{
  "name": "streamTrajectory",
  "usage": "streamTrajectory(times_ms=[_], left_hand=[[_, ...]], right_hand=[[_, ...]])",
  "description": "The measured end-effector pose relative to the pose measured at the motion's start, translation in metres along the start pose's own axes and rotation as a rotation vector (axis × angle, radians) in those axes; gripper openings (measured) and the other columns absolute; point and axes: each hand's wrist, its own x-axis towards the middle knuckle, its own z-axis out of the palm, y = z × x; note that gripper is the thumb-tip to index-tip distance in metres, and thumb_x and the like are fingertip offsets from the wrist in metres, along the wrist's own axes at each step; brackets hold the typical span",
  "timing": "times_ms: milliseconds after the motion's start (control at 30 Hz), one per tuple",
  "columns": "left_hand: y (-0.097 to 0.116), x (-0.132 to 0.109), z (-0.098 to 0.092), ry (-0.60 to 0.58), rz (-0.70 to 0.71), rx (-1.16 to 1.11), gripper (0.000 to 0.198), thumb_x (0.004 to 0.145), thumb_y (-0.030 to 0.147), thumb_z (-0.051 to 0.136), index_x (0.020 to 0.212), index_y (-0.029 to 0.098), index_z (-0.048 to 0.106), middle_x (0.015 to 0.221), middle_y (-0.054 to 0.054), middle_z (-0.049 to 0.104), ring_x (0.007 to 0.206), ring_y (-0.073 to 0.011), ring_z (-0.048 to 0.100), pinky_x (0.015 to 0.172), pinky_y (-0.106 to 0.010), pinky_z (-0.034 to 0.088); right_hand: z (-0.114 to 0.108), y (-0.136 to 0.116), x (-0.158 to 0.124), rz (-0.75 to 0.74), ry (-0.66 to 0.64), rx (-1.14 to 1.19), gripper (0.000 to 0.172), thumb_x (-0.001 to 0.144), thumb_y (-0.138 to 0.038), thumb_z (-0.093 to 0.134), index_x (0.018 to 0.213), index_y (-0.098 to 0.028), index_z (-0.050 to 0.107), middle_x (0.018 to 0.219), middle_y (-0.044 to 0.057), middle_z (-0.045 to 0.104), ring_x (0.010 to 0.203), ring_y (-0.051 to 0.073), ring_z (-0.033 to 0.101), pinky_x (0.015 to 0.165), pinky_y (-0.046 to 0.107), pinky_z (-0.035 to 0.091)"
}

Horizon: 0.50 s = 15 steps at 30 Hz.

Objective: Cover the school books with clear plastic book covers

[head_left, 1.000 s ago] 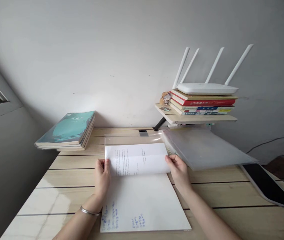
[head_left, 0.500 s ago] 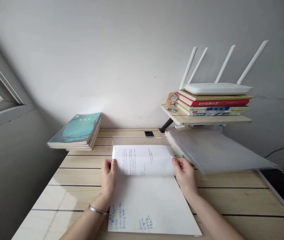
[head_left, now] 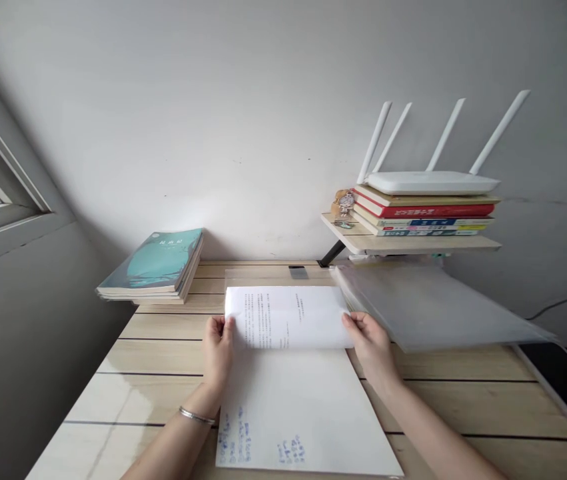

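Note:
My left hand point(head_left: 219, 347) and my right hand point(head_left: 370, 343) pinch the side edges of a printed paper point(head_left: 278, 317), thumbs on top. Its lower edge lies across a white sheet point(head_left: 308, 393) with blue handwriting near its front end. Past the far edge of the printed paper shows a strip of a clear plastic sleeve point(head_left: 263, 276). Whether the printed paper is inside the sleeve or over it, I cannot tell. A silver bracelet point(head_left: 196, 416) circles my left wrist.
Teal-covered books point(head_left: 158, 263) are stacked at the back left. Translucent folders point(head_left: 428, 303) lie at the right, by a dark-screened device point(head_left: 563, 377). Above them, a raised shelf point(head_left: 413, 245) bears books point(head_left: 428, 211) and a white router point(head_left: 433, 181). A wall stands behind the desk.
The printed paper and the clear sleeve have shifted slightly away from me, covering more of the desk socket. Both hands keep their hold, and the view has tilted a little.

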Motion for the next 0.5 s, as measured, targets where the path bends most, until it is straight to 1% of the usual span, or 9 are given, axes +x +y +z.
streamTrajectory(times_ms=[100,167,267,333,400,500], left_hand=[[-0.003,0.008,0.007,0.052,-0.024,0.012,0.04,0.071,0.057,0.057,0.066,0.019,0.048,0.06,0.003,0.046,0.055,-0.0114,0.041,0.051,-0.024,0.033],[-0.003,0.012,0.009,0.062,-0.039,0.023,0.04,0.07,0.057,0.057,0.066,0.018,0.048,0.059,0.003,0.046,0.055,-0.0113,0.041,0.051,-0.024,0.033],[0.0,0.013,0.008,0.032,-0.045,0.036,0.037,0.073,0.054,0.057,0.068,0.018,0.049,0.062,0.002,0.049,0.057,-0.0116,0.043,0.053,-0.024,0.034],[0.003,0.011,0.007,0.017,-0.048,0.042,0.036,0.074,0.053,0.056,0.07,0.018,0.05,0.064,0.002,0.05,0.059,-0.0121,0.045,0.055,-0.025,0.035],[0.005,0.008,0.008,0.027,-0.053,0.04,0.035,0.075,0.052,0.055,0.071,0.018,0.05,0.066,0.001,0.051,0.061,-0.0127,0.046,0.056,-0.025,0.036],[0.007,0.005,0.012,0.077,-0.047,0.051,0.035,0.076,0.052,0.055,0.071,0.018,0.049,0.066,0.001,0.05,0.062,-0.0135,0.046,0.057,-0.026,0.036]], right_hand=[[0.007,-0.006,0.012,0.015,0.002,-0.037,0.046,0.057,-0.061,0.07,0.068,-0.018,0.055,0.059,-0.001,0.056,0.056,0.013,0.047,0.052,0.026,0.036],[0.012,-0.008,0.016,0.01,0.021,-0.045,0.046,0.057,-0.061,0.07,0.065,-0.019,0.053,0.056,-0.002,0.053,0.054,0.012,0.044,0.05,0.025,0.034],[0.016,-0.007,0.014,-0.031,0.069,-0.019,0.042,0.062,-0.059,0.067,0.065,-0.019,0.052,0.056,-0.004,0.049,0.054,0.012,0.041,0.051,0.025,0.034],[0.015,-0.002,0.01,-0.052,0.078,0.015,0.04,0.065,-0.057,0.066,0.069,-0.019,0.054,0.06,-0.003,0.051,0.057,0.012,0.043,0.054,0.025,0.035],[0.013,0.001,0.007,-0.046,0.066,0.033,0.041,0.066,-0.057,0.066,0.071,-0.018,0.055,0.063,-0.002,0.053,0.06,0.013,0.045,0.056,0.025,0.037],[0.01,0.004,0.005,-0.02,0.072,0.018,0.044,0.064,-0.06,0.066,0.07,-0.018,0.055,0.061,-0.002,0.053,0.059,0.013,0.045,0.055,0.026,0.037]])
